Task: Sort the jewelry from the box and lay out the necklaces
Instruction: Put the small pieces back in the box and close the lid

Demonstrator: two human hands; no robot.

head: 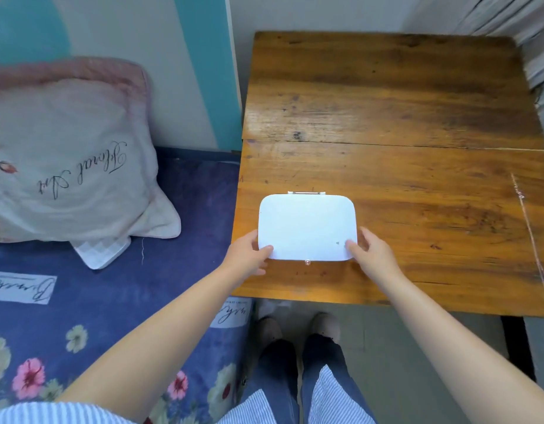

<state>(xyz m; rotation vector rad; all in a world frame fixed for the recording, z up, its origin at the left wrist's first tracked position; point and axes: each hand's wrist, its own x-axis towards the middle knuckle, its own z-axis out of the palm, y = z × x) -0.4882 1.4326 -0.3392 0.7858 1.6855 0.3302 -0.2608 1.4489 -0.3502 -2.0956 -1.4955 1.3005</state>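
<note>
The left hand's [249, 255] thumb is pressing down on the near left corner of the white jewelry box [307, 227], its other fingers curling under that edge, mostly hidden. The right hand [373, 252] is mirroring it — thumb lying on the near right corner of the lid, fingers wrapping the side. The closed box is sitting flat on the wooden table [417, 117] near its front left part, long axis running left to right — small clasp [307, 262] facing the person, hinge [307, 193] pointing away. A bed [111, 301] with a pillow [66, 154] is standing just beside the table.
</note>
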